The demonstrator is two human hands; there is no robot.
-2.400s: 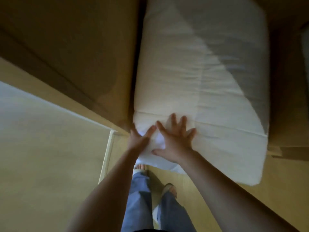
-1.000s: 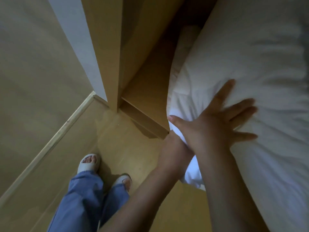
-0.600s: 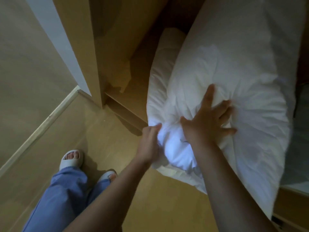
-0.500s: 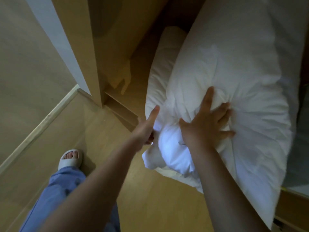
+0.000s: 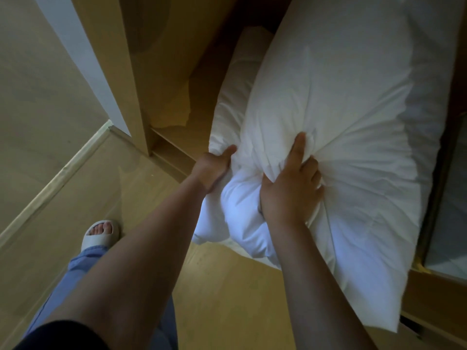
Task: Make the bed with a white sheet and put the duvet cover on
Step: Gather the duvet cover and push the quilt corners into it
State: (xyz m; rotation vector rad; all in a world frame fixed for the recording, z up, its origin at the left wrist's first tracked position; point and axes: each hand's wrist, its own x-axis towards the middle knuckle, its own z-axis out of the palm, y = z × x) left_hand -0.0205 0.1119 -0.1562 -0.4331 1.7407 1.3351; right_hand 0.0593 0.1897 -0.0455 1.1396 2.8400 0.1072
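Gripping white bedding (image 5: 341, 109): left hand (image 5: 211, 169) curled round its edge; right hand (image 5: 290, 193), at left's 3 o'clock, clenching bunched fabric.

Top of white bedding (image 5: 341, 122) beyond frame.

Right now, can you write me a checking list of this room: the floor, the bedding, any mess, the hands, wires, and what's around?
Surface: wooden floor, light brown.
Job's things: white bedding bundle, puffy and creased, leaning out of the wooden cupboard; second white bundle behind it, inside the cupboard.
Clutter: nothing seen.
Grippers: left hand grips the front bundle's left edge, thumb on top; right hand bunches its fabric in curled fingers.
Cables: nothing seen.
Surroundings: skirting board along the wall; slippered foot on the floor.
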